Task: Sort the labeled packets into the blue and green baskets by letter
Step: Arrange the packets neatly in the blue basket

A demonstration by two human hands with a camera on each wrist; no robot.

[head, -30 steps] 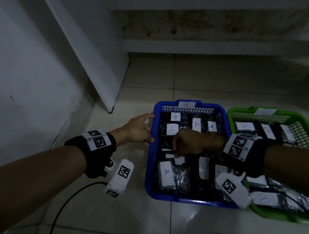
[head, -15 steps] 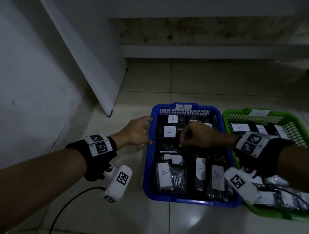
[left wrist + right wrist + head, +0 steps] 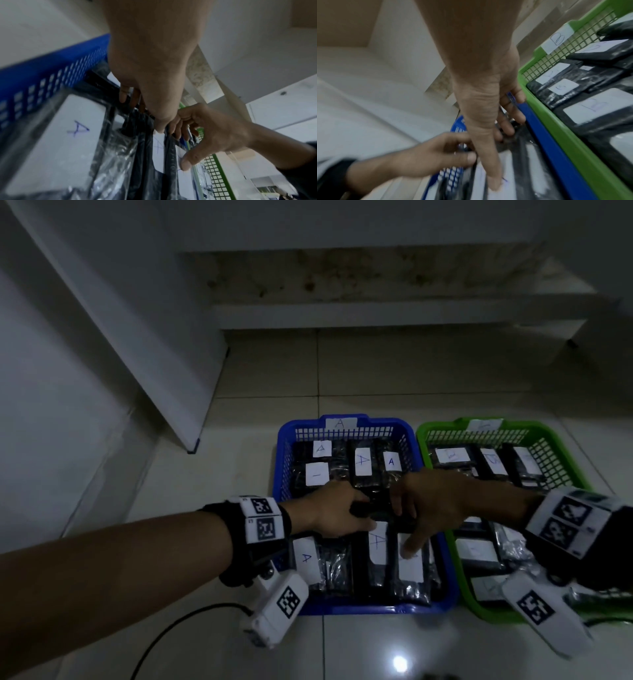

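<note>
Hands have shifted, I see overhead: left hand [image 3: 337, 513] came off the blue basket [image 3: 346, 429] rim onto a dark packet [image 3: 373, 510] mid-basket, gripping it with right hand [image 3: 435, 508]. Left wrist: fingers curl on its edge. Right wrist: thumb presses an A label; green basket [image 3: 544, 86] holds B packets [image 3: 590, 108]. Likely tidying
</note>
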